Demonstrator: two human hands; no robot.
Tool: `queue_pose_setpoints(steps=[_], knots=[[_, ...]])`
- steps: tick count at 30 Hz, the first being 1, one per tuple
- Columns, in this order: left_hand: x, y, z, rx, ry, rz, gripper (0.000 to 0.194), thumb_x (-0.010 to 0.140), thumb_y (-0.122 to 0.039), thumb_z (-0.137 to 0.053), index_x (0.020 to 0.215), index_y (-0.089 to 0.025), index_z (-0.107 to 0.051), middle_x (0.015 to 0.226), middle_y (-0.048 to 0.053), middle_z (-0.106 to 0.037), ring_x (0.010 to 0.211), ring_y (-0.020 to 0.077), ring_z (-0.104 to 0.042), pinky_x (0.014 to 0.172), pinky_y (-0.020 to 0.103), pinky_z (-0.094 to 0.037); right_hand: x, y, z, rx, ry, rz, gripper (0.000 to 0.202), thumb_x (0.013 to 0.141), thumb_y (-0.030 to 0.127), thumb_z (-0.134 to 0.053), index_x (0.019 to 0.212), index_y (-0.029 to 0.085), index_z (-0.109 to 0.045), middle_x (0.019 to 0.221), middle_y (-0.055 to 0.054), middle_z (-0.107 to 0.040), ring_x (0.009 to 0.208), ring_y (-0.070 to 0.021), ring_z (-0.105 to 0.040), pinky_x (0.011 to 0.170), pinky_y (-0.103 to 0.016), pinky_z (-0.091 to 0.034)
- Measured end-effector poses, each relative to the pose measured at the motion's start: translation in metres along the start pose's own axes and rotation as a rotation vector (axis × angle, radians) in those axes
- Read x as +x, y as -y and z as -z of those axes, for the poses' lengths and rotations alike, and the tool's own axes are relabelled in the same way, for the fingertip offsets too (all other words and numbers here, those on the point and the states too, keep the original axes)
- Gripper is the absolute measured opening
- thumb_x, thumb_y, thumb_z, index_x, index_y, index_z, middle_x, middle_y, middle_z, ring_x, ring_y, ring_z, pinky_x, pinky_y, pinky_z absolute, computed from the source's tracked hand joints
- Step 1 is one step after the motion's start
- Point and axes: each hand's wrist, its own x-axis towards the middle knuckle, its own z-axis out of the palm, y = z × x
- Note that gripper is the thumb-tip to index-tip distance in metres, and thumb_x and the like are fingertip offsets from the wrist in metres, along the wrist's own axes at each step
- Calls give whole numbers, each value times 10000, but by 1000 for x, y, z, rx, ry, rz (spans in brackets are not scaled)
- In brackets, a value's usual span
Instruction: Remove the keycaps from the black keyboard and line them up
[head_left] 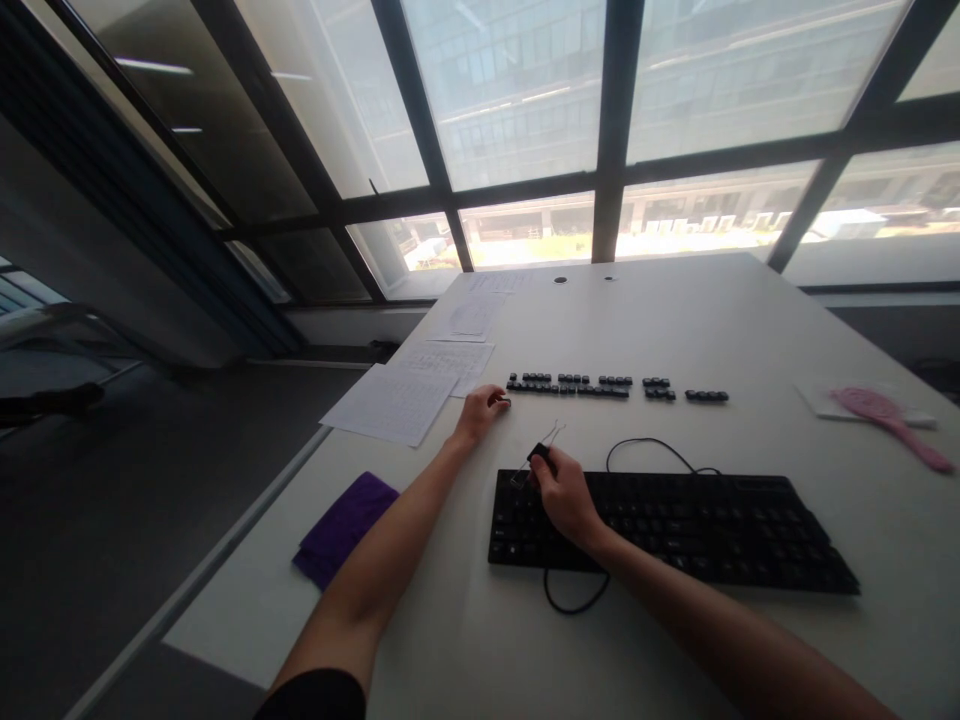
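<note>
A black keyboard (697, 525) lies on the white table, its cable looping out behind and in front. Over its left end my right hand (566, 495) is closed around a keycap puller (538, 453) with a black grip and thin wire prongs. Farther left and ahead, my left hand (484, 412) pinches a small black keycap (506, 402) at the tabletop, near the left end of two rows of removed keycaps (604, 392). The keyboard's keys under my right hand are partly hidden.
Printed sheets (397, 400) run along the table's left edge, with a folded purple cloth (346, 525) nearer me, beside my left forearm. A pink hairbrush (874, 405) rests on a white packet at the right. Large windows (517, 90) stand behind the table (675, 320).
</note>
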Motion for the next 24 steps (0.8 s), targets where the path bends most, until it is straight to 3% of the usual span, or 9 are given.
queue_pose_setpoints(steps=[3,8,24], knots=[[9,10,-3,-1,14,-44,87,813,-247,-671,829,-174,-715,850,45,-683,751,173,-622,760,308,-520,0,2,0,3,9,-11,265,926,332,-487,705,195,-536,640,-10,-603,590,-164,-536,588,-275,-381],[13,18,-3,-5,15,-75,94,824,-244,-663,869,-179,-714,889,45,-672,758,163,-629,765,299,-525,1,3,0,14,19,-4,265,928,329,-480,707,195,-538,639,-9,-599,593,-162,-532,588,-274,-380],[14,16,-8,2,-11,-87,68,795,-217,-707,845,-176,-725,879,43,-661,766,159,-628,772,295,-526,1,2,1,9,21,12,262,924,328,-486,707,195,-547,641,-12,-602,596,-163,-535,590,-274,-389]])
